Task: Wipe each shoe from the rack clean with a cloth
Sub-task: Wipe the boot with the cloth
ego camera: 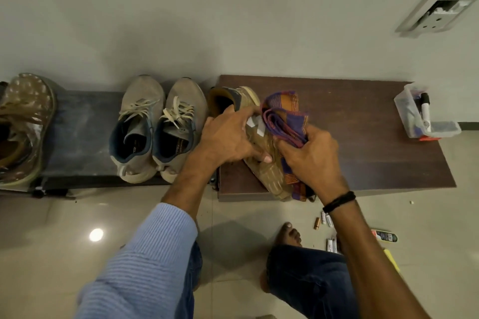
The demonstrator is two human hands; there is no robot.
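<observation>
Two hands on one tan shoe (272,173); I see it lying at the left end of the brown tabletop (375,142), toe toward the near edge. Left hand (228,137) grips the shoe from its left side, fingers curled over the upper. Right hand (311,155) clutches the purple-orange cloth (285,116), bunched against the shoe's right side. Grey sneaker pair (178,122) sits just left, on the dark rack (83,132).

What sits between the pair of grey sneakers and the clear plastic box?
In the head view: the tan shoe gripped by the left hand, the cloth in the right hand, then bare brown bench top.
</observation>
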